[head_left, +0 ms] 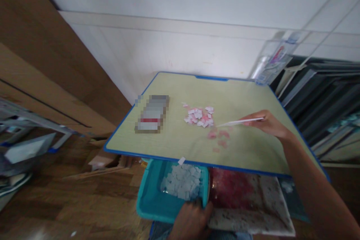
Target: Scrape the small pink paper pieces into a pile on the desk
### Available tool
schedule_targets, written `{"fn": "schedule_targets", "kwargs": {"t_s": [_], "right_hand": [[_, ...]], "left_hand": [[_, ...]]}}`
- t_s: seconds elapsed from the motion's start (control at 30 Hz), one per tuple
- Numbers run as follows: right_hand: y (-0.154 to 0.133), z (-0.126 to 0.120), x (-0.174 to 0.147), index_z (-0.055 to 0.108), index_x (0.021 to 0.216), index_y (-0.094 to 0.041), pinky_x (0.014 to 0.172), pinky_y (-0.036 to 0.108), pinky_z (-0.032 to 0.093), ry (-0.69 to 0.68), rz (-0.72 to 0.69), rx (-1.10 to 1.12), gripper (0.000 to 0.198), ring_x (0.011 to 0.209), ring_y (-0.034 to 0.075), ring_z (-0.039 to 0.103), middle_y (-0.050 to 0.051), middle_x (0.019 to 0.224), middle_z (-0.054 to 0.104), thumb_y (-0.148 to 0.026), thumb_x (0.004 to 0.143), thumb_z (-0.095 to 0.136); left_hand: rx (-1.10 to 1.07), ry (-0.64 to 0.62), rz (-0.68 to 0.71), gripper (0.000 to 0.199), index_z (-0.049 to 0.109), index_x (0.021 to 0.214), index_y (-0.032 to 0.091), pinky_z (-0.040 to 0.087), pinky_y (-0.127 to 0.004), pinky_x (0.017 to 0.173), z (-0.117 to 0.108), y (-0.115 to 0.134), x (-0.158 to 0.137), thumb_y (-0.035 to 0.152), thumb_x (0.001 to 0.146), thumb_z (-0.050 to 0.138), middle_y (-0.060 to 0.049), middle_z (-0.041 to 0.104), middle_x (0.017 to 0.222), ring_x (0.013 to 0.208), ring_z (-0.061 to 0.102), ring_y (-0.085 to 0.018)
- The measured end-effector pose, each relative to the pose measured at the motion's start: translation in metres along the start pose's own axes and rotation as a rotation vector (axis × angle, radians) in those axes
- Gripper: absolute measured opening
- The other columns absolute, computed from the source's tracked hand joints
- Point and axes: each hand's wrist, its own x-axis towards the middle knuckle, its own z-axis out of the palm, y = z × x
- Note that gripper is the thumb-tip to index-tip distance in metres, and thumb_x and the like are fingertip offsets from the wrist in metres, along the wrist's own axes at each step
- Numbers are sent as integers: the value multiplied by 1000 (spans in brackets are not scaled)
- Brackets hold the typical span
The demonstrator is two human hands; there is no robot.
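My right hand (263, 122) is closed around a pair of white tweezers (239, 122) over the tabletop. Their tips point left, beside a heap of small white and pink paper-like pieces (199, 116). Several loose reddish pieces (222, 143) lie on the table just below the tips. Down at the bottom, my left hand (192, 218) is curled at the right corner of a teal basin (165, 213). Whether it grips the rim or something small is hidden. Many small white pieces (182, 182) lie in the basin, and a single white piece (182, 160) shows at the table's front edge.
The blue-edged table (174, 82) stands against a white wall. A pixelated phone-like object (153, 114) lies on its left side, and a clear bottle (277, 62) is at the back right corner. A red-stained pale tray or box (253, 221) sits under the front edge.
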Motion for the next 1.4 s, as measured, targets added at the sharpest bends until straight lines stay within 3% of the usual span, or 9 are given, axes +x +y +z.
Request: {"fn": "schedule_targets", "kwargs": {"t_s": [0.13,0.37,0.53,0.7,0.77,0.83,0.97,1.2,1.4], "right_hand": [[-2,-2,-11,70,85,-14,59,28,45,-93,-21,16,32,69,21,61,9,79,70,-39,65,62],[-11,13,3,68,88,-12,59,28,45,-38,-68,41,35,70,20,62,8,81,69,-40,68,60],[-28,24,13,67,91,-13,70,31,46,-197,-117,110,37,82,23,62,9,89,68,-41,69,58],[-32,5,-1,67,94,-15,75,32,44,-401,-143,143,38,88,24,60,9,95,67,-43,72,54],[-32,2,-5,67,93,-16,72,30,44,-380,-143,125,35,86,23,60,9,92,67,-41,72,54],[-35,7,-7,68,91,-14,67,28,44,-276,-139,101,32,79,21,61,9,87,68,-37,72,55],[-58,41,-5,69,76,-13,46,21,38,-24,-172,83,26,53,12,55,3,64,67,-36,70,58],[-97,91,-3,64,62,-13,43,17,34,-147,-261,-55,22,45,6,46,0,50,58,-26,75,53],[-100,91,-13,67,76,-16,52,20,41,-235,-343,38,19,54,9,54,2,66,66,-28,76,52]], "left_hand": [[-27,27,-2,32,53,98,20,41,-33,58,2,0,0,31,69,59,-9,59,84,71,54,-27],[-22,16,0,32,52,100,20,42,-35,58,4,-1,1,30,70,56,-9,59,83,70,54,-27],[6,-6,10,36,51,103,19,42,-34,56,2,-1,1,32,69,58,-9,59,82,69,55,-27],[14,0,11,35,51,103,19,42,-34,58,-1,0,0,31,71,56,-10,58,83,71,54,-27],[16,-10,25,34,50,104,19,42,-34,59,-2,0,0,30,72,54,-9,58,83,71,54,-27],[24,-28,28,35,48,105,19,42,-34,59,-4,1,0,29,72,54,-10,57,84,72,54,-27],[29,-40,-1,36,48,104,19,42,-34,60,-6,2,0,29,70,56,-10,57,86,72,55,-26],[9,-28,14,34,49,102,19,43,-34,60,-6,2,0,29,71,56,-10,59,85,72,55,-26],[1,-56,24,30,48,102,18,43,-33,61,-14,4,0,29,75,51,-11,58,88,74,55,-25]]}}
